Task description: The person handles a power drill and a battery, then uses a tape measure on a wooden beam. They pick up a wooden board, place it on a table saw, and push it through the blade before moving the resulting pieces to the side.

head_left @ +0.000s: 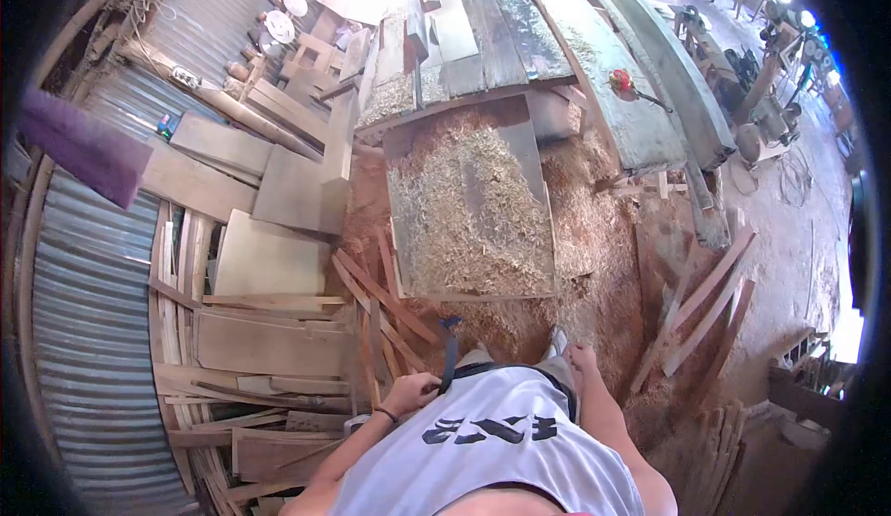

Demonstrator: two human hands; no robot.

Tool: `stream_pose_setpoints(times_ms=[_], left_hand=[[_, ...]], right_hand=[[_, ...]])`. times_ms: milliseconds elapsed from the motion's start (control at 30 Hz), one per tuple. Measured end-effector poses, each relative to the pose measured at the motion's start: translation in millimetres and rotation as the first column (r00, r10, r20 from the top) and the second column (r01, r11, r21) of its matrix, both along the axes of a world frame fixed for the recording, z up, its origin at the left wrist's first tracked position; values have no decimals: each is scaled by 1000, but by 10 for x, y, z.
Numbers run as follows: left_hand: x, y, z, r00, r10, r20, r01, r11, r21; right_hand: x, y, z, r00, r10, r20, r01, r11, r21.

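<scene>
My left hand is at my waist with its fingers closed round the lower end of a dark, flat strip. This strip points up and away from me, with a bluish crosswise piece at its far end; its exact kind I cannot tell. A dark band circles my left wrist. Beside my right hip, my right hand hangs down with fingers loose and nothing visible in it. In front of me lies a broad board heaped with wood shavings.
A workbench with planks stands beyond the board. To its right, a long thick plank carries a red object. Boards are stacked along the corrugated metal wall at left. Loose wood strips lean at right.
</scene>
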State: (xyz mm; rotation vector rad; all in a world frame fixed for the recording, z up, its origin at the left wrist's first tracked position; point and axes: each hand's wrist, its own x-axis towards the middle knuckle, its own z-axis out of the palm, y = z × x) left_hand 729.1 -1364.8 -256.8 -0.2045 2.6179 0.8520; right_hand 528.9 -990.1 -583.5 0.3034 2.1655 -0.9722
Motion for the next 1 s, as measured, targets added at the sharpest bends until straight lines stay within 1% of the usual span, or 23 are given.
stream_pose_setpoints(times_ms=[67, 100, 133, 167, 200, 300, 333, 367, 467, 500, 533, 567, 600, 633, 667, 700, 733, 767, 800, 867, 933, 967, 1000], left_hand=[[99, -64, -92, 1000, 2, -9, -2, 1000, -24], [136, -83, -89, 1000, -7, 14, 8, 999, -45], [103, -21, 38, 995, 65, 81, -65, 998, -2], [-7, 64, 265, 980, 134, 146, -141, 989, 39], [-99, 107, 396, 959, 196, 207, -215, 974, 77], [-209, 53, 421, 984, 67, 164, -81, 993, 82], [-292, 21, 407, 988, 20, 154, -33, 996, 83], [-392, -30, 377, 946, 86, 311, -131, 983, 127], [-774, -127, 225, 986, -49, 159, 11, 973, 229], [-846, -211, 54, 978, -125, 166, 85, 969, 232], [-894, -286, -71, 983, -137, 125, 97, 953, 286], [-979, -388, -160, 986, -148, 79, 114, 936, 334], [-1061, -505, -234, 987, -156, 30, 133, 916, 378], [-1140, -615, -254, 982, -179, 56, 137, 890, 435], [-1229, -722, -206, 981, -186, 56, 137, 866, 481], [-1327, -836, -150, 979, -197, 59, 138, 842, 522], [-1393, -931, -117, 975, -209, 68, 135, 814, 564], [-1429, -1028, -261, 941, -255, 225, 83, 814, 575], [-1467, -1140, -372, 914, -324, 246, 141, 819, 556], [-1506, -1326, -641, 819, -466, 334, 178, 760, 625], [-1368, -1476, -1270, 770, -514, 378, 107, 689, 717], [-1372, -1550, -1447, 747, -536, 393, 72, 653, 754], [-1419, -1574, -1376, 784, -503, 365, 54, 640, 766]], right_hand=[[-55, 291, -201, 1000, 0, -20, 0, 1000, 27], [-122, 392, -234, 999, 43, -1, -43, 998, 52], [-147, 533, -235, 996, 89, 25, -90, 992, 82], [-184, 632, -235, 990, 133, 48, -138, 984, 114], [-210, 686, -269, 994, 95, 58, -101, 988, 115], [-271, 830, -290, 997, -15, 75, 5, 992, 130], [-283, 801, -221, 996, -49, 78, 38, 991, 131], [-307, 749, -131, 993, -85, 80, 74, 988, 134], [-414, 512, 119, 992, -50, 115, 37, 993, 111], [-421, 424, 162, 991, -64, 116, 50, 992, 113], [-416, 341, 110, 990, -79, 117, 65, 991, 116], [-460, 199, 175, 989, -96, 111, 83, 990, 115], [-496, 38, 239, 984, -153, 92, 141, 982, 125], [-481, -165, 411, 975, -208, 77, 196, 971, 138], [-429, -288, 451, 962, -264, 67, 252, 957, 146], [-406, -458, 455, 957, -290, 32, 280, 944, 173], [-357, -605, 420, 976, -191, -108, 210, 956, 204], [-269, -747, 422, 970, -79, -230, 137, 958, 251], [-260, -894, 420, 937, 40, -348, 70, 952, 298], [-440, -1128, 612, 950, -9, -313, 99, 957, 272], [-566, -1268, 769, 957, -56, -284, 121, 969, 216], [-675, -1310, 796, 957, -80, -277, 131, 976, 171], [-784, -1318, 830, 958, -99, -268, 138, 982, 131]])
